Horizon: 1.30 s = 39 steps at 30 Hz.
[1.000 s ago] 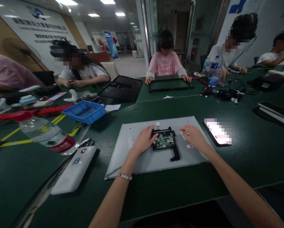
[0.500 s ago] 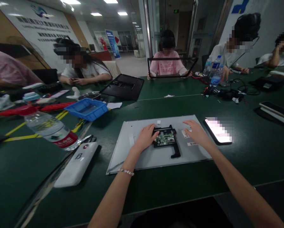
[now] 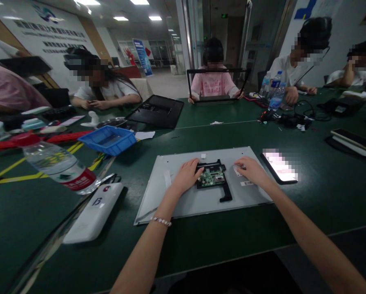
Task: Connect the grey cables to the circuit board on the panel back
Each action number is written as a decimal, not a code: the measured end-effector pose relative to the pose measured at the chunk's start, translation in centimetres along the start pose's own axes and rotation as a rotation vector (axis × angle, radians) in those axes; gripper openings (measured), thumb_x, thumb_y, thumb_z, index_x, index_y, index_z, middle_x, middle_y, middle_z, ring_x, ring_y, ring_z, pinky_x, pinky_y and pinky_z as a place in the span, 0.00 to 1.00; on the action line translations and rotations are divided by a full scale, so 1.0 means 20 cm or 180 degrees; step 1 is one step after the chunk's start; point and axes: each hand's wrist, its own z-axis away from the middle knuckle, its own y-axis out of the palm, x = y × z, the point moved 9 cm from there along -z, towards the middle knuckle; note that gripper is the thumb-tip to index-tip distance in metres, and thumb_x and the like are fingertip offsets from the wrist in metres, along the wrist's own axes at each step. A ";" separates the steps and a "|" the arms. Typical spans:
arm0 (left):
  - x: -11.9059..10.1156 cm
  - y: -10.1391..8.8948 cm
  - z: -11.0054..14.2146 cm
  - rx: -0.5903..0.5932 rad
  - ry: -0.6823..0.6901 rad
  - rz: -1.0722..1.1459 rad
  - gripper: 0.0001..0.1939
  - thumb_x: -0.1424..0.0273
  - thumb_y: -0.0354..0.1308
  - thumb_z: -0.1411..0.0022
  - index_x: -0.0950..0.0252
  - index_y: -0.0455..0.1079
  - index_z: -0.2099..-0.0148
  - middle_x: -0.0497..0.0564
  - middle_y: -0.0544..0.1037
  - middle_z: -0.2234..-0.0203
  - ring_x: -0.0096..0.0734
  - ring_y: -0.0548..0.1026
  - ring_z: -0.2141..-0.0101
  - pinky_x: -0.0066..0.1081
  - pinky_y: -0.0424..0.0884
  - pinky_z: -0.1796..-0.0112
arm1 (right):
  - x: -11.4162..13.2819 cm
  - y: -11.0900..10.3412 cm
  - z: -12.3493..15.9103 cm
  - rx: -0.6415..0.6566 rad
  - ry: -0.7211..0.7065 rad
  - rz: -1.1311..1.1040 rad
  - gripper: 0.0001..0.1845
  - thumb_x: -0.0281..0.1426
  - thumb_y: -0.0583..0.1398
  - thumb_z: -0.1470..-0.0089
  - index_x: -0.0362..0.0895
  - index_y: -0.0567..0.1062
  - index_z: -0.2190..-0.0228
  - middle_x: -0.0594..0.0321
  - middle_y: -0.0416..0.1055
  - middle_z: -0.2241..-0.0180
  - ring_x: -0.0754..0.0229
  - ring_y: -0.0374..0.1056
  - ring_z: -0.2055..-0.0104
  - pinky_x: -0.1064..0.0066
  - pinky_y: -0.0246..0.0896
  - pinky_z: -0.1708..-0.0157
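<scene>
Left hand point(image 3: 186, 176) spread wide on circuit board point(image 3: 213, 176), right hand point(image 3: 251, 169) curled, can't tell grip; phone point(image 3: 278, 166) crowds panel point(image 3: 186, 204) edge, centre-right.

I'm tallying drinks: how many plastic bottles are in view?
4: one red-capped bottle at near left, three clustered bottles farther off at right. More may be hidden.

Dim room, ceiling lights, stretched edges

Left hand point(image 3: 187, 175) on circuit board point(image 3: 213, 177), atop grey panel point(image 3: 183, 202).
</scene>
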 end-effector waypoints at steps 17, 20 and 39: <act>0.03 0.02 0.00 -0.0176 0.0106 0.0040 0.22 0.60 0.42 0.31 0.67 0.57 0.41 0.59 0.67 0.45 0.41 0.66 0.46 0.42 0.60 0.46 | 0.35 0.17 -0.42 0.0439 -0.0550 0.0740 0.18 0.31 0.57 0.45 0.40 0.73 0.53 0.51 0.71 0.54 0.54 0.66 0.50 0.67 0.57 0.49; 0.02 0.01 0.01 -0.0176 0.0102 0.0056 0.22 0.61 0.43 0.31 0.68 0.57 0.41 0.60 0.68 0.46 0.42 0.67 0.47 0.41 0.61 0.46 | 0.42 0.26 -0.50 0.0428 -0.0734 0.0657 0.18 0.31 0.57 0.44 0.40 0.72 0.52 0.52 0.71 0.54 0.55 0.65 0.49 0.68 0.56 0.49; 0.01 0.04 0.01 -0.0137 0.0044 -0.0009 0.24 0.61 0.42 0.30 0.70 0.52 0.39 0.63 0.67 0.45 0.43 0.66 0.45 0.41 0.60 0.46 | 0.47 0.34 -0.53 0.0339 -0.1023 0.0934 0.12 0.27 0.55 0.42 0.42 0.78 0.63 0.56 0.75 0.60 0.57 0.69 0.56 0.71 0.57 0.56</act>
